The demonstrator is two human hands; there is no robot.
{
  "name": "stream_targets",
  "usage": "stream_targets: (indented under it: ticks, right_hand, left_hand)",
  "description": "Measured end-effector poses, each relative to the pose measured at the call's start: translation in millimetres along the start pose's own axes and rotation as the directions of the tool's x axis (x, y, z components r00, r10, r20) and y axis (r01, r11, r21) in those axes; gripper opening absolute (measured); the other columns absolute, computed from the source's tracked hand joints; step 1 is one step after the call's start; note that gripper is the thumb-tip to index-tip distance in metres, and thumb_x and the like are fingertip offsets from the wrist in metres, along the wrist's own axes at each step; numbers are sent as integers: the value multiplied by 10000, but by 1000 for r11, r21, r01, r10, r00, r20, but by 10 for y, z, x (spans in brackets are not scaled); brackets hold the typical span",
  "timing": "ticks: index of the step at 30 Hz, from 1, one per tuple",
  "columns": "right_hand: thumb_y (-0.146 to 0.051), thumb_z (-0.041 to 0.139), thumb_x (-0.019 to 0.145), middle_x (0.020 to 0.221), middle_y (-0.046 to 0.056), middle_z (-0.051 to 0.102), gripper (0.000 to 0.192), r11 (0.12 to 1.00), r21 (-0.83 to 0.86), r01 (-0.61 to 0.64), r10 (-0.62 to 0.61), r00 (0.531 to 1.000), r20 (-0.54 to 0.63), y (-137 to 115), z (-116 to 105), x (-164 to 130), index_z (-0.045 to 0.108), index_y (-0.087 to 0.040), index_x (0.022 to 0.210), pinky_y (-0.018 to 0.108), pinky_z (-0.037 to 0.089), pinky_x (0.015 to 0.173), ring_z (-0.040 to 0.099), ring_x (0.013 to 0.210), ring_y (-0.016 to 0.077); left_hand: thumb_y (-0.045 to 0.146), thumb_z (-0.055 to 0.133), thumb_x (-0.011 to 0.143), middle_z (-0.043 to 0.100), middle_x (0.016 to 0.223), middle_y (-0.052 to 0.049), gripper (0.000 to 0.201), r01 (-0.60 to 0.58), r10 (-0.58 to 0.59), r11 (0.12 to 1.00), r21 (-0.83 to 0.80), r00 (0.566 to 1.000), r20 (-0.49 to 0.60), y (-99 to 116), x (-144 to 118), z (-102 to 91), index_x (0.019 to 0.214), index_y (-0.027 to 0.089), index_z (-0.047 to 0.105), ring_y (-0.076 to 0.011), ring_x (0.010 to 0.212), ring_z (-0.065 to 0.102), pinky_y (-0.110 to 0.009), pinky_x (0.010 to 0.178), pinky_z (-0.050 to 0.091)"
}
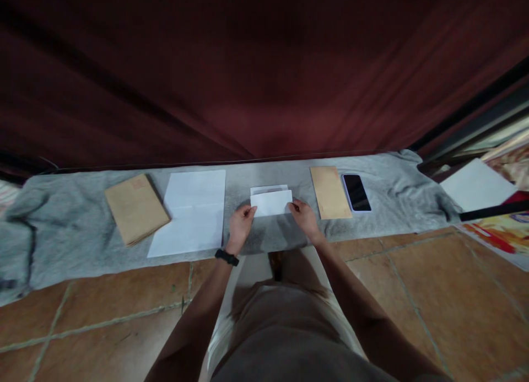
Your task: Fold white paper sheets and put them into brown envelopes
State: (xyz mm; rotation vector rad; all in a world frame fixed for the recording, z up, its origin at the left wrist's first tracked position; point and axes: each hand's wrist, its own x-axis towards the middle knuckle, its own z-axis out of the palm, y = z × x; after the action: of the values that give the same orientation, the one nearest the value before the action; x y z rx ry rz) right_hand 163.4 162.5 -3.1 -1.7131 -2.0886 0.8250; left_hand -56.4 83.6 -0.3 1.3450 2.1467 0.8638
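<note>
A folded white paper (271,201) lies on a grey cloth (74,244) spread on the floor. My left hand (241,223) pinches its left edge and my right hand (303,216) pinches its right edge. Behind the folded paper a white envelope (268,189) shows its upper edge. A black band sits on my left wrist.
Left of my hands lie a stack of white sheets (190,212) and a pile of brown envelopes (135,208). To the right are one brown envelope (329,192) and a dark phone (356,192). A dark red curtain (256,68) hangs behind. More papers (477,184) lie far right.
</note>
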Motion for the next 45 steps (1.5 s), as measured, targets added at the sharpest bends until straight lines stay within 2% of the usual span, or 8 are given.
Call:
stream_targets:
  ticks: [5,10,14,21,45]
  right_hand:
    - [-411,450,1051,1053,82,776,349,991,-123,-50,51,999,5,-72,-11,95,733,-211,1099,234,455,755,715,925,190]
    - [-431,453,1050,1029,98,780,374,970,-210,-124,128,992,6,-160,-28,196,756,-213,1077,244,467,754,724,927,203]
    - [-438,452,1047,1019,110,780,383,950,-266,-162,170,985,8,-222,-32,241,765,-217,1065,253,481,756,731,933,217]
    - [-447,451,1048,1005,121,783,390,938,-300,-174,185,983,9,-238,-30,278,765,-215,1050,260,493,765,739,952,227]
    - [-385,397,1076,1017,182,764,379,907,-401,-127,119,992,-45,-300,61,246,691,-152,1134,306,515,789,747,929,251]
  left_hand:
    - [403,512,986,735,798,-26,315,84,-78,984,155,996,-43,131,135,39,861,210,727,-168,723,638,-264,648,402]
    - [422,523,983,780,941,-80,301,185,-181,940,288,983,-39,229,227,50,945,229,750,-220,835,697,-286,660,416]
    - [443,539,968,787,993,-103,300,233,-229,919,316,972,-51,244,271,72,968,237,756,-249,871,715,-301,680,445]
    - [443,540,963,784,1030,-127,302,260,-253,903,341,965,-66,298,283,68,994,230,751,-265,912,718,-317,713,468]
    - [448,432,1028,770,983,-129,343,232,-196,860,454,972,-126,328,208,163,1103,222,679,-266,931,728,-321,750,478]
